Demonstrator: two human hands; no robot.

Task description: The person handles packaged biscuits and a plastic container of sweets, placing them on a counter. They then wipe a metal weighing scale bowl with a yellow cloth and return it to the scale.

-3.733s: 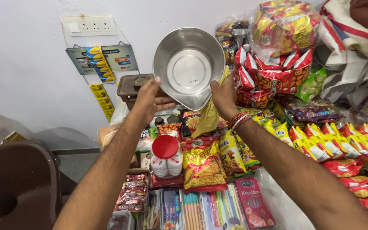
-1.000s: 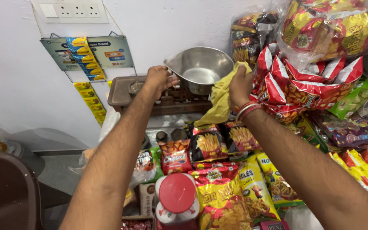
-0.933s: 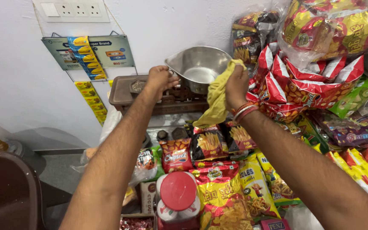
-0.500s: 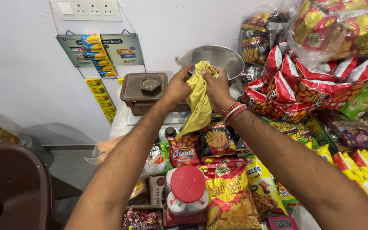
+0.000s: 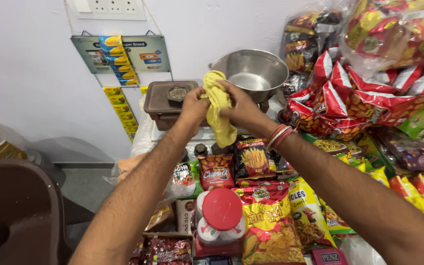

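Hands, left [image 5: 194, 105] and right [image 5: 241, 105], both pinch one yellow cloth [image 5: 219, 110] before one steel bowl [image 5: 251, 73].

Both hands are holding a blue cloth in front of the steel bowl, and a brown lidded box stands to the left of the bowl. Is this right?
Not quite: the cloth is yellow, not blue, as the head view shows. The rest holds: the left hand and right hand both grip it in front of the steel bowl, with the brown lidded box to the bowl's left.
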